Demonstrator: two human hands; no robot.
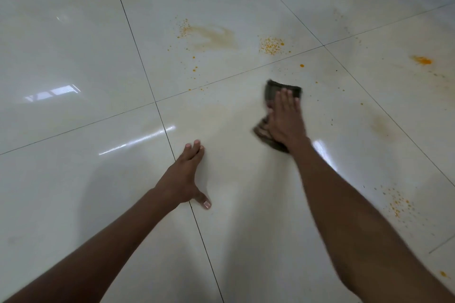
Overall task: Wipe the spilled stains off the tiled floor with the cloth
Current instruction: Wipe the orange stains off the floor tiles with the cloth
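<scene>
Two bare hands are down on the glossy tiled floor [73,61]. The right hand [285,118] lies flat on a dark cloth [273,92], fingers straight and together, pressing it to the tile rather than gripping it; the cloth shows beyond the fingertips and again as a crumpled end beside the wrist. The hand and cloth look slightly blurred. The left hand [183,177] rests open on the floor, fingers straight, thumb spread out across a dark grout line [138,49], holding nothing.

Several orange stains lie around the cloth — a speckled patch [272,45] on the far tile just past the grout joint, a brownish smear [214,34] with specks to its left, a bright blot [422,60] far right, and scattered specks [398,204] near the right forearm. A single drop [302,65] sits just beyond the cloth. Pale yellowish haze covers the tile between the hands.
</scene>
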